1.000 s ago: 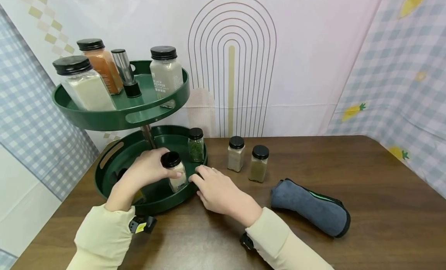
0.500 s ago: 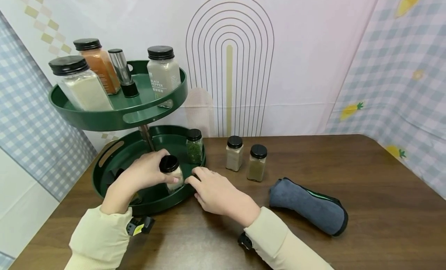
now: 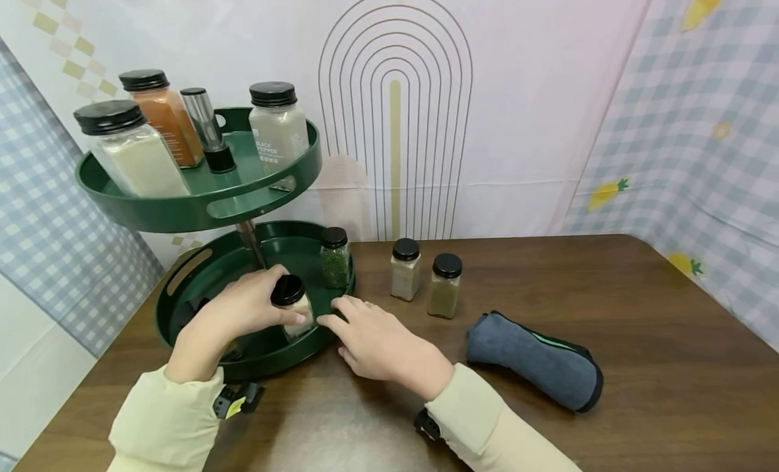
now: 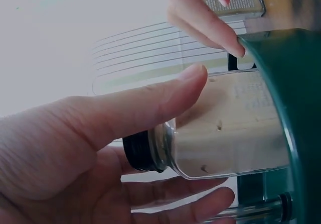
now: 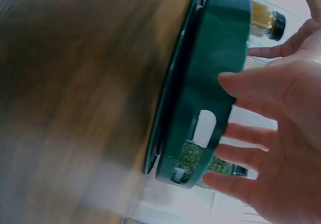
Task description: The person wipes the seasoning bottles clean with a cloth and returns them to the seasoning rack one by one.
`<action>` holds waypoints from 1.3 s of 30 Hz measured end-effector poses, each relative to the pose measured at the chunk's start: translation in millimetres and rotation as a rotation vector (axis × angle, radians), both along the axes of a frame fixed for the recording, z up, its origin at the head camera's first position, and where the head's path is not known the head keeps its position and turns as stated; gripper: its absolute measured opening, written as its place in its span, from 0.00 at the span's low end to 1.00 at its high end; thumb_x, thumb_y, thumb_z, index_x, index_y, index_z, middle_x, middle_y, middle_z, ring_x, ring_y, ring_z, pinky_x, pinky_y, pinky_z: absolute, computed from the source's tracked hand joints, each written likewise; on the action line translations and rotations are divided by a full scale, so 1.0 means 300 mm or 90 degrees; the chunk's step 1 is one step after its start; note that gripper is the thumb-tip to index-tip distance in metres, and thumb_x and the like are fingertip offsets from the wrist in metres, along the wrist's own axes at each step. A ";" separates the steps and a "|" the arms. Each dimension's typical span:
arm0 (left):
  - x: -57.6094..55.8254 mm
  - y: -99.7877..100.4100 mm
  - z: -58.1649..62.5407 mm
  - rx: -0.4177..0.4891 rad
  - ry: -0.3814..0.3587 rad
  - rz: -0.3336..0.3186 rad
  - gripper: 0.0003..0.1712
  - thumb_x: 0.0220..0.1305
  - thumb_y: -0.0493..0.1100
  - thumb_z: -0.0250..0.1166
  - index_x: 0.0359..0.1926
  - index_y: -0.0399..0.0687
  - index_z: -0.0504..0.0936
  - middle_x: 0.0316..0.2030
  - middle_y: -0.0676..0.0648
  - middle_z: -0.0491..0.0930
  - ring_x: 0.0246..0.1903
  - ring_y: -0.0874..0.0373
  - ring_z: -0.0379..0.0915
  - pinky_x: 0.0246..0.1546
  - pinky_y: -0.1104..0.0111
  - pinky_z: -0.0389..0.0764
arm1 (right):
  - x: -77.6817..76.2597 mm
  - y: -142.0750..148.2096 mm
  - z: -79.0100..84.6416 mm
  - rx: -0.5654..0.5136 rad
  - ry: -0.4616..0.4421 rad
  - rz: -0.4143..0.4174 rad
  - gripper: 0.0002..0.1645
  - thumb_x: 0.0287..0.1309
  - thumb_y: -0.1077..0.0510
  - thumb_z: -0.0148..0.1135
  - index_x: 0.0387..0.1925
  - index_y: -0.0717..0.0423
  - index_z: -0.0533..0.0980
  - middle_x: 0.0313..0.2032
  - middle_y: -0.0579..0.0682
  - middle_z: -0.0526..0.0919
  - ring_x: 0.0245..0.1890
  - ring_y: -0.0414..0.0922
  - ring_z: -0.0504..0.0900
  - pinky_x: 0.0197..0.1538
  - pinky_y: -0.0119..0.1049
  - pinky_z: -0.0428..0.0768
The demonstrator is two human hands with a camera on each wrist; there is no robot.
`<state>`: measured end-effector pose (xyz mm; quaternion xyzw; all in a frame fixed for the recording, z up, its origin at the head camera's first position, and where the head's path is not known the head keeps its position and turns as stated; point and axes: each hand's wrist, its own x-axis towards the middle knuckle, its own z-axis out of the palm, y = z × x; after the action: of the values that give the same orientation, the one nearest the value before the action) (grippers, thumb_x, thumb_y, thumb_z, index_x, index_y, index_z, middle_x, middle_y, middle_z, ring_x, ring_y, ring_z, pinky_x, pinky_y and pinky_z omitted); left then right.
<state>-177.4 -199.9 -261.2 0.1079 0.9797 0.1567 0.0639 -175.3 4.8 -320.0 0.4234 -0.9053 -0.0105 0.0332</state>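
Note:
In the head view my left hand (image 3: 237, 306) grips a small square spice jar (image 4: 230, 128) with a black lid and pale beige contents. Its thumb lies along the near side of the jar, with fingers round the far side. The jar stands inside the front right of the lower green tray (image 3: 276, 365) of a two-tier turntable. My right hand (image 3: 374, 340) touches that tray's right front rim, its fingers loosely extended in the right wrist view and the thumb against the outer wall. A green herb jar (image 3: 335, 268) stands in the tray behind the held jar.
The upper tray (image 3: 158, 214) overhangs the lower one and carries several larger jars and a silver grinder (image 3: 203, 124). Right of the turntable stand two spice jars, one pale (image 3: 404, 276) and one olive-brown (image 3: 444, 293). A grey-blue cushion (image 3: 529, 357) lies farther right.
The head view has shifted slightly, moving the whole scene left. My left hand and the spice jar have edged slightly toward the tray's front; my right hand stays at the rim.

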 end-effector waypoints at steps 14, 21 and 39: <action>0.058 0.122 0.023 0.078 0.283 0.011 0.34 0.58 0.48 0.66 0.61 0.40 0.65 0.56 0.36 0.68 0.58 0.38 0.60 0.58 0.46 0.62 | 0.081 0.320 0.310 -0.210 -0.091 -0.111 0.28 0.65 0.51 0.52 0.66 0.49 0.62 0.62 0.50 0.68 0.63 0.48 0.66 0.63 0.48 0.66; 0.055 0.237 -0.038 0.214 0.344 -0.082 0.23 0.56 0.43 0.66 0.53 0.47 0.73 0.52 0.46 0.72 0.53 0.49 0.65 0.53 0.54 0.69 | 0.107 0.513 0.314 -0.146 -0.176 -0.205 0.30 0.63 0.48 0.55 0.64 0.50 0.63 0.59 0.55 0.71 0.59 0.54 0.71 0.55 0.53 0.70; -0.193 0.516 -0.297 0.586 -0.015 0.128 0.50 0.54 0.43 0.66 0.71 0.47 0.46 0.69 0.38 0.49 0.68 0.42 0.49 0.63 0.48 0.58 | -0.018 0.539 0.083 0.081 -0.356 -0.406 0.54 0.39 0.52 0.76 0.64 0.62 0.56 0.61 0.71 0.57 0.55 0.68 0.67 0.47 0.59 0.71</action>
<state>-235.2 -45.1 -350.2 0.0281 0.8134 0.5810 0.0047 -180.8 166.6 -295.0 0.1098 -0.9626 0.0393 -0.2444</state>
